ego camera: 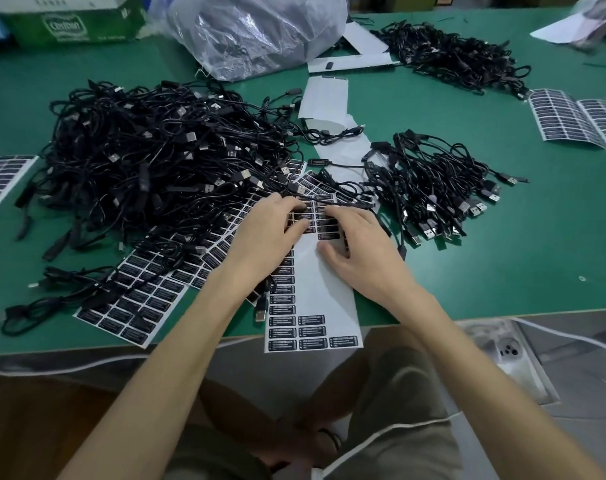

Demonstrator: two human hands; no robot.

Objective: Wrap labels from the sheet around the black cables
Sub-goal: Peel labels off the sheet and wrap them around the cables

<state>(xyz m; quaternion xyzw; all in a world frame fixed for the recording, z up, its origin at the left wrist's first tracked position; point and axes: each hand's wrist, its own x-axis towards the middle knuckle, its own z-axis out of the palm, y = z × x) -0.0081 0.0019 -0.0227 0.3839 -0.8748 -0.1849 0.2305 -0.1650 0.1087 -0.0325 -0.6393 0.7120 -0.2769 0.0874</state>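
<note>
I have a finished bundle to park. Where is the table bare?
Bare table: right of the small cable pile, toward the near edge, and between the big pile and the cardboard box. Crowded around the left hand and right hand: overlapping label sheets.

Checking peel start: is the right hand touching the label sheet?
Touching. Head view: the right hand rests on the label sheet, thumb and fingertips pressed down.

Even overhead light, soft shadows, bag glare — edges bowed
</note>
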